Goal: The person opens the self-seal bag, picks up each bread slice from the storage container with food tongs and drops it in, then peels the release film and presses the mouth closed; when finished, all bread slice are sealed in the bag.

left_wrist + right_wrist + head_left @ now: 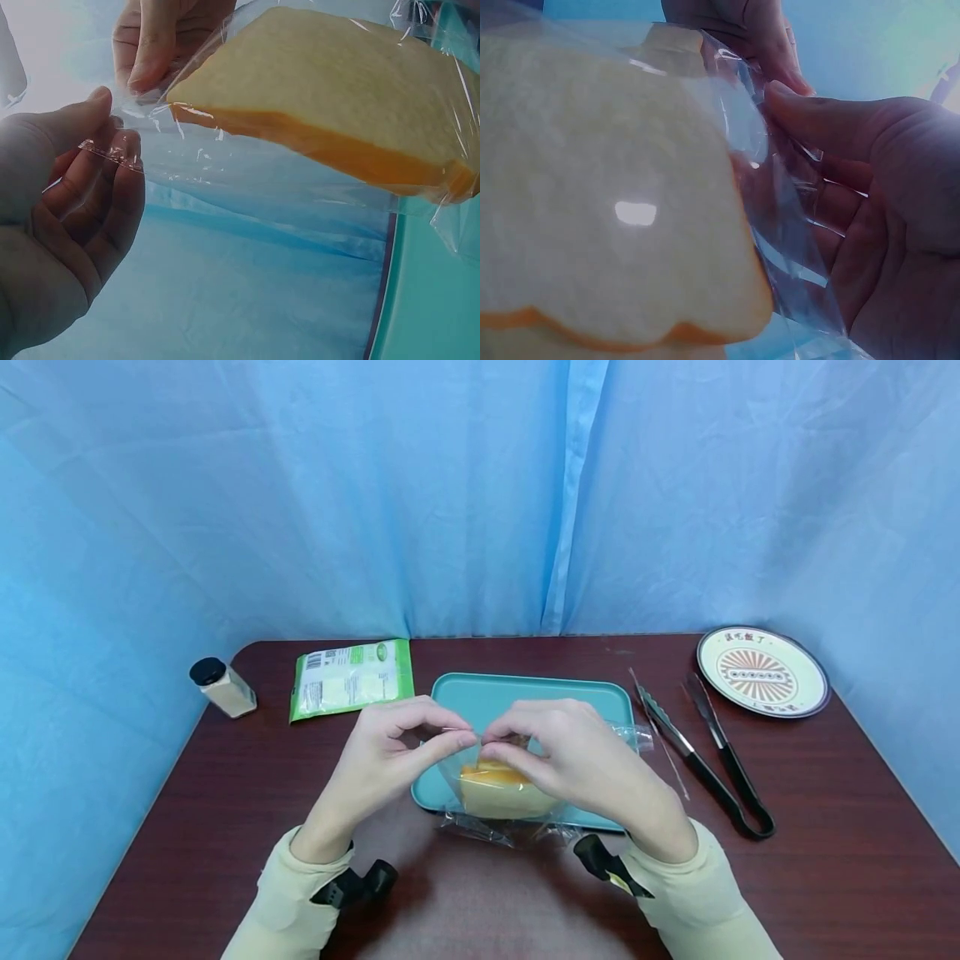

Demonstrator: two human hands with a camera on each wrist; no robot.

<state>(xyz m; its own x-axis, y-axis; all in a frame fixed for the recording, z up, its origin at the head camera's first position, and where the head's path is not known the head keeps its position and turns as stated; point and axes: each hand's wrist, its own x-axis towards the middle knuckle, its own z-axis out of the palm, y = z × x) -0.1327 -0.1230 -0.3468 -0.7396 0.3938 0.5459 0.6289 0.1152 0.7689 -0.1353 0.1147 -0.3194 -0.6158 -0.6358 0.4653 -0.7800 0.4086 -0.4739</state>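
Slices of bread [498, 800] with an orange-brown crust stand inside a clear plastic bag [476, 832], over the teal tray [517, 687]. My left hand [390, 747] pinches the film at the top of the bag between thumb and fingers. Close beside it, my right hand [577, 760] pinches the same film with thumb and forefinger. In the left wrist view the bag [199, 165] stretches from the fingertips towards the bread [330, 82]. A large slice of bread [615, 180] fills the left of the right wrist view, with creased film against my right hand [892, 180].
On the right lie black-handled tongs [701, 768] and a thin clear strip [671, 756], near a patterned white plate [757, 672]. A green-and-white packet [352, 677] and a black-capped shaker [228, 691] are at left. Blue curtains [480, 502] hang behind the dark table [202, 827].
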